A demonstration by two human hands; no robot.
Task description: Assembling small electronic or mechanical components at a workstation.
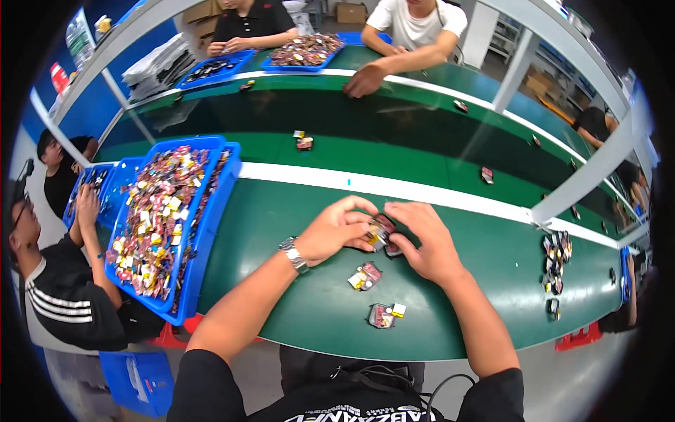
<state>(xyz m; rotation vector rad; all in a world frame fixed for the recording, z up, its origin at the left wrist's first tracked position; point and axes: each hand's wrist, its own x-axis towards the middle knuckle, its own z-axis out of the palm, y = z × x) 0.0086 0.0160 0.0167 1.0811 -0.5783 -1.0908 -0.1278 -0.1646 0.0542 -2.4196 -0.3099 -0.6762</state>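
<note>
Between my two hands, over the green table, is a small electronic module (380, 233) with a dark casing and a yellow-and-silver part. My left hand (336, 231), a metal watch on its wrist, pinches the module from the left. On the other side my right hand (426, 243) has its fingers bent around the dark casing; the fingertips partly hide it. Just below the hands lies a module (365, 276) with a reddish board and a whitish-yellow part. Closer to the table's near edge is another module (382, 316), a yellow-white piece sticking out at its right.
A blue tray (234, 163) heaped with small parts stands left of my arms. Several modules (555, 260) lie in a column at the right. Beyond a white rail runs a green conveyor belt (408, 151) carrying scattered modules. Co-workers sit across it and at the left; grey posts frame the table.
</note>
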